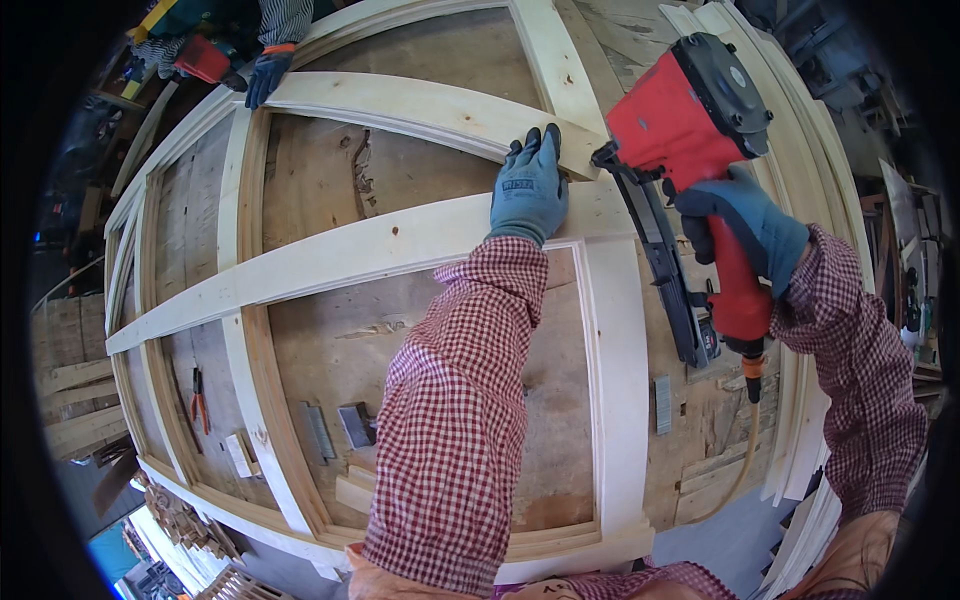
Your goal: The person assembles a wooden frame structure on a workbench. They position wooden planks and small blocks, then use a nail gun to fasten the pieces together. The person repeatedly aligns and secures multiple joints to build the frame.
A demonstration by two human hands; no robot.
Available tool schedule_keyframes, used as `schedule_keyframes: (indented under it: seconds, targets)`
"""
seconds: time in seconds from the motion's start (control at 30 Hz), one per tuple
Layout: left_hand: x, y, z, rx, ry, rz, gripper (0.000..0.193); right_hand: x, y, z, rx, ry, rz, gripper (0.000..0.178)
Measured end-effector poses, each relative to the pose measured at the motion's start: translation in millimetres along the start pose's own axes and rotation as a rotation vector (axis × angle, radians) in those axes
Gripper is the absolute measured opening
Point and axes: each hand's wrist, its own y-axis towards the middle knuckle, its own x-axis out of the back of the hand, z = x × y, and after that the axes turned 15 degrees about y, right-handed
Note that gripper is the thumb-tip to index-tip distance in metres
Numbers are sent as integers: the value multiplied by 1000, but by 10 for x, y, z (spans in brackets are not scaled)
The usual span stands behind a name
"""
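In a blue work glove, my left hand (527, 195) lies with fingers stretched out across the diagonal slat (420, 105) and the edge of the slat below it, close to where they meet the end rail (612, 330). My right hand (752, 225), also gloved, is wrapped round the grip of a red and black pneumatic staple gun (690, 115). The gun's nose is at the end of the diagonal slat, by the corner joint; whether it touches the wood I cannot tell. Its long black magazine slants down toward me.
A pale wooden frame with crossing slats (330, 245) lies over worn boards. Between slats lie orange-handled pliers (199, 402), staple strips (320, 432) and a dark metal block (356, 425). An air hose (745, 460) trails downward. A co-worker's gloved hand (268, 75) touches the far left.
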Motion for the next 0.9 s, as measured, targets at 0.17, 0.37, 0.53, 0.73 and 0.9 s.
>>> schedule_keyframes:
  seconds: [0.17,0.37,0.53,0.73,0.9]
  targets:
    - [6,3,35,-5,17,-8,59,-125,121,16,-15,-40,-11,17]
    - [2,-1,55,-17,-1,33,64,-41,75,-10,-26,-121,94,20]
    - [-13,20,50,-37,-39,39,65,-72,-42,-50,-4,-103,-25,16]
    - [12,30,36,-8,-32,47,63,211,-556,-403,175,78,-119,20]
    - [47,0,49,-20,14,-15,59,803,-1415,-920,97,-163,-209,20]
